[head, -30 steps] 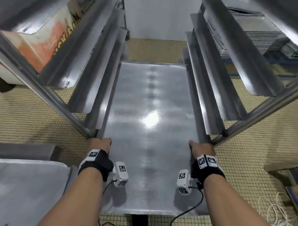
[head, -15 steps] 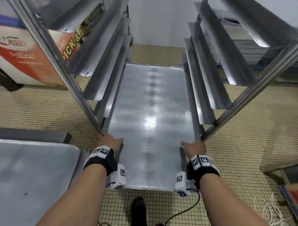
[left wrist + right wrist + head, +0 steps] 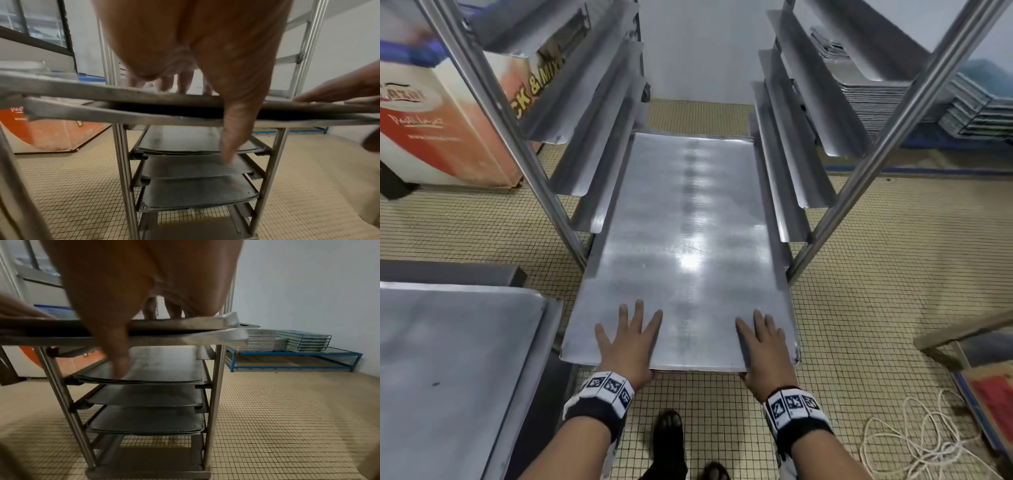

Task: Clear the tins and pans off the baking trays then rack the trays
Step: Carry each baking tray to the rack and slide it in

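Observation:
A bare metal baking tray (image 3: 688, 222) lies between the rails of the steel rack (image 3: 859, 178), its near end sticking out past the front posts. My left hand (image 3: 630, 342) rests flat on its near left part, fingers spread. My right hand (image 3: 763, 346) lies flat on the near right corner. In the left wrist view the fingers (image 3: 183, 84) lie on top and the thumb (image 3: 232, 129) hangs straight down past the edge. A second tray edge (image 3: 123, 116) shows just under the top tray (image 3: 123, 95). The right wrist view shows the same pair of edges (image 3: 195, 324).
Lower rails hold several trays (image 3: 154, 369). A steel table with another tray (image 3: 448, 359) stands at my left. A printed box (image 3: 431, 120) sits behind the left post. Stacked trays (image 3: 876, 89) rest on a blue stand at the far right. Rope (image 3: 914, 445) lies on the tiled floor.
Both hands left the tray's long side edges and came to its near end, where the fingers now lie flat on top. My head has drawn back from the rack.

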The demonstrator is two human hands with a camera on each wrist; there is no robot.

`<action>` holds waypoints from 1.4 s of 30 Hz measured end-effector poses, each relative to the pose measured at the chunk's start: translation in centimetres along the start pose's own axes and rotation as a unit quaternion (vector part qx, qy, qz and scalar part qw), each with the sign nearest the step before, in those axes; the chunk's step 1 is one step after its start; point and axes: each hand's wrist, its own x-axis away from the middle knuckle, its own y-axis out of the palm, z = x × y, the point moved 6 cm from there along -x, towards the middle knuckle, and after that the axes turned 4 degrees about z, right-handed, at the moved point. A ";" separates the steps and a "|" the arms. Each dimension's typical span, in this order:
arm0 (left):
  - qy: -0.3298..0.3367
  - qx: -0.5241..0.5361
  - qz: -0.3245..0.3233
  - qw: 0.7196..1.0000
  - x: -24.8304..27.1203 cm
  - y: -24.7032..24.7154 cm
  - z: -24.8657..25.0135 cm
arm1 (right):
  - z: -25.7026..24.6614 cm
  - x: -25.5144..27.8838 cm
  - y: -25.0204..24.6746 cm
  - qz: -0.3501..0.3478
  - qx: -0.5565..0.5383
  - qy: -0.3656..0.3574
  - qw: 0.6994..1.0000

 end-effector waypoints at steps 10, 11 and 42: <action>0.001 -0.013 0.014 1.000 -4.0 -1.3 0.4 | 0.0 -4.1 -1.0 0.021 0.022 -0.008 1.000; 0.002 -0.011 0.015 1.000 -4.7 -1.6 0.4 | 0.0 -4.8 -1.2 0.024 0.022 -0.006 0.999; 0.018 -0.043 0.100 0.994 -19.4 -8.4 0.8 | 0.4 -21.5 -6.0 0.075 0.116 0.011 0.990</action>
